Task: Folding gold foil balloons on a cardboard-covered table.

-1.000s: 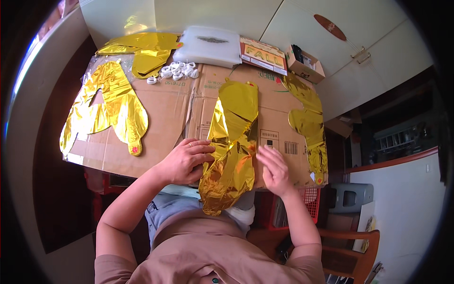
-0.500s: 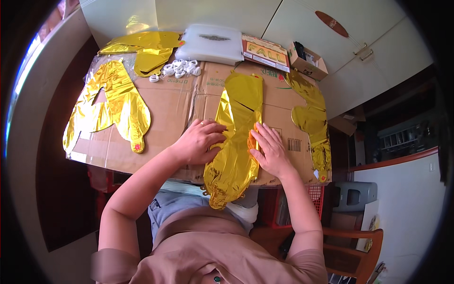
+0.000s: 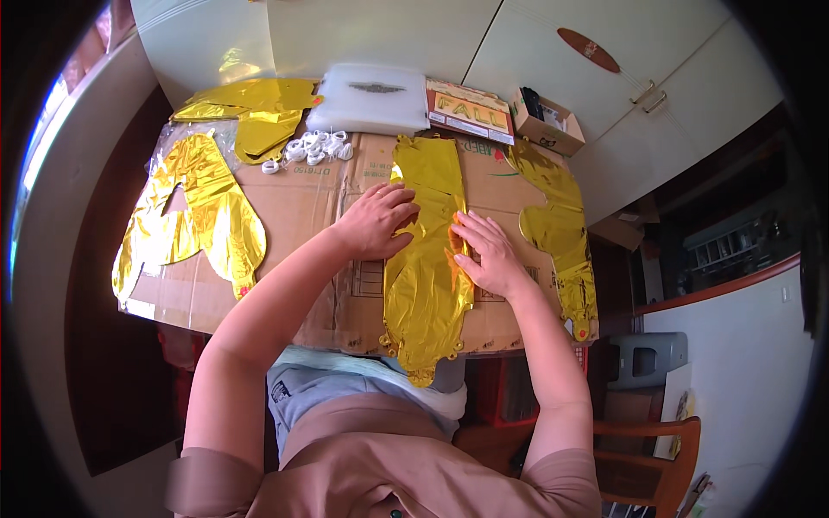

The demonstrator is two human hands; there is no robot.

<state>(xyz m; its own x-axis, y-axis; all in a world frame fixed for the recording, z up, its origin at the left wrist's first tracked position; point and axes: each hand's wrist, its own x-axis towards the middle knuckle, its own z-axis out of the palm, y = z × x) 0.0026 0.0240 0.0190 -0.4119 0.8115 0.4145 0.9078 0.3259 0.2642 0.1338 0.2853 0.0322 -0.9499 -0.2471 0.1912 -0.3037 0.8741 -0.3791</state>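
Two bare hands are at work: the left hand (image 3: 380, 220) is half open, its fingers loosely curled over the left edge of one long gold foil piece (image 3: 423, 298), while the right hand (image 3: 490, 252) is spread flatter, fingers extended side by side and thumb apart, at the opposite edge; whether either one pinches the foil, I cannot tell. That piece lies lengthwise on the cardboard surface (image 3: 298, 224), between the hands, its lower end reaching past the near edge above the person's lap. Two other single foil pieces flank it, well apart: one two-legged shape (image 3: 199, 216) with a hole at the left, and one notched strip (image 3: 561, 229) along the right edge. At the far left sits one foil pile (image 3: 246, 108), its layers too overlapped to count. Near it, one white coil (image 3: 270, 166) lies just beside a heap of white coils (image 3: 319, 147), also too tangled to count. Along the far side stand one whitish translucent block (image 3: 367, 108), one printed flat box (image 3: 471, 112) right beside it, and one small open carton (image 3: 553, 136) containing dark items.
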